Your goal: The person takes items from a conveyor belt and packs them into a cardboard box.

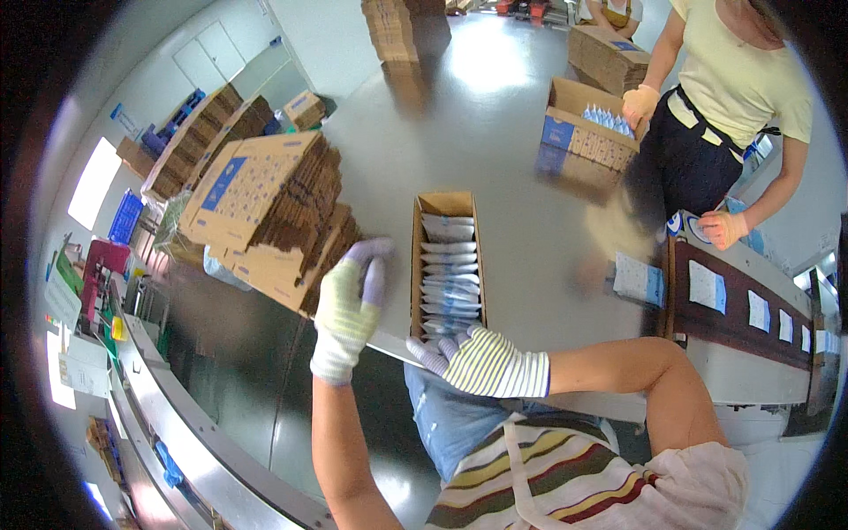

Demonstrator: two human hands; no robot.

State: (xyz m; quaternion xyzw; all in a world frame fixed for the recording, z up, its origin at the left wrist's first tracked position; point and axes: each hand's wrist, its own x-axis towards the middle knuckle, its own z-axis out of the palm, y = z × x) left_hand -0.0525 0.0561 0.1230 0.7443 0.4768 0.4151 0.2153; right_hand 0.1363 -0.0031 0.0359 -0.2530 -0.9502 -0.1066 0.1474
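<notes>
A long open cardboard box [417, 265] stands on the table in front of me. Inside it, a row of white-and-blue sachets [449, 259] is packed upright, one behind another. My right hand [495, 364], in a striped glove with purple fingertips, lies at the box's near end, fingers stretched to the left; whether they touch the cardboard is hard to see. Left of the box, my left hand [352, 305] is raised in a matching glove, holding nothing, its thumb apart from the fingers. It is close to a stack of flattened printed cartons [274, 199].
A co-worker at the far right has a hand at another carton of sachets [565, 132]. A dark conveyor belt [738, 296] on the right carries spaced sachets, with one packet [638, 281] at its end. More stacked cardboard [406, 31] stands at the back.
</notes>
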